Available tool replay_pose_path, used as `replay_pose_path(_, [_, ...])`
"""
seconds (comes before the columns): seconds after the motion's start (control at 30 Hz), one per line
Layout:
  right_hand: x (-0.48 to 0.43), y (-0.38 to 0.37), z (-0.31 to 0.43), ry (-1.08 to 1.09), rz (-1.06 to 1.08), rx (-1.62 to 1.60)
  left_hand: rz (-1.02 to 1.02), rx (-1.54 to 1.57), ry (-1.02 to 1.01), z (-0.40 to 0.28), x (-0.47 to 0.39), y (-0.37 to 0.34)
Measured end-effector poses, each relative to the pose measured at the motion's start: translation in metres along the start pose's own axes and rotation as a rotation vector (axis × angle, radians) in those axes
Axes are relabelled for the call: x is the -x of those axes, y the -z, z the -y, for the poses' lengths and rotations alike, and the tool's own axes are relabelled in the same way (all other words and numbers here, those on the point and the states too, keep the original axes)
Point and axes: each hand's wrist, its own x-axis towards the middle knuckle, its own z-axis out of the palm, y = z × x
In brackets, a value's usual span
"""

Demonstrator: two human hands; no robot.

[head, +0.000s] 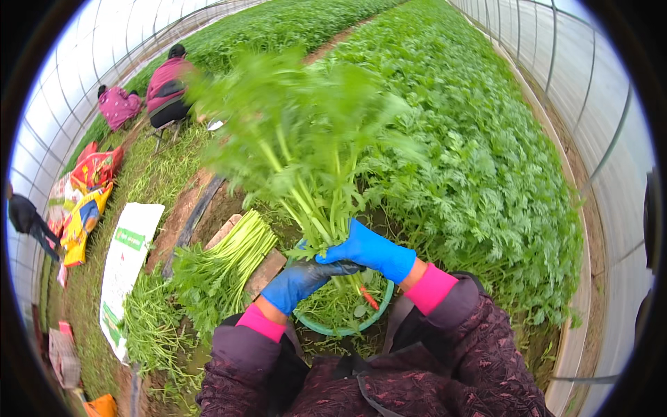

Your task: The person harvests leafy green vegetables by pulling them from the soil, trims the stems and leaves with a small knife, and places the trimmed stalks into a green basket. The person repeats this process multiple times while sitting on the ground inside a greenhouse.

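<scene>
My right hand [372, 250], in a blue glove, is closed around the lower stems of a large bunch of leafy greens [307, 193], whose tops are blurred. Just below it, my left hand [307, 279], in a soiled blue glove, is also closed on the stem bases, its fingers partly hidden by the right. Under both hands is a round green basin [388, 299] with loose leaves in it. A red-orange object [369, 298], perhaps a knife handle, shows at its right side. Left of the basin, a pile of cut stems [245, 245] lies over a brick [267, 271].
Dense leafy crop [469, 187] grows ahead and to the right. A white printed sack [125, 271] lies left, by loose greens [153, 318]. Colourful sacks [88, 213] lie farther off. Two people [168, 86] sit or crouch at upper left; another person [31, 221] stands at far left.
</scene>
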Motion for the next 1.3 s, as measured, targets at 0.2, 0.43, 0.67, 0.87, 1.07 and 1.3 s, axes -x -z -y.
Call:
replay_pose_path(0.2, [-0.012, 0.018, 0.002, 0.062, -0.12, 1.025, -0.104, 0.061, 0.023, -0.027, 0.012, 0.004])
replay_pose_path(0.43, [-0.016, 0.004, -0.012, 0.187, -0.227, 1.38, -0.216, 0.696, -0.483, -0.025, 0.004, -0.017])
replay_pose_path(0.67, [-0.003, -0.02, -0.02, 0.306, -0.174, 1.692, -0.7, 0.863, -0.461, -0.045, -0.013, -0.022])
replay_pose_path(0.87, [-0.003, -0.008, -0.025, 0.528, -0.348, 1.845, -0.997, 0.763, -0.203, -0.047, -0.029, -0.05])
replay_pose_path(1.07, [0.0, 0.003, -0.008, 0.476, -0.394, 1.85, -0.781, 1.225, -0.451, -0.045, -0.039, -0.036])
replay_pose_path(1.3, [-0.001, 0.02, -0.014, 0.157, -0.207, 1.542, -0.517, 1.391, -0.606, -0.02, -0.045, -0.037])
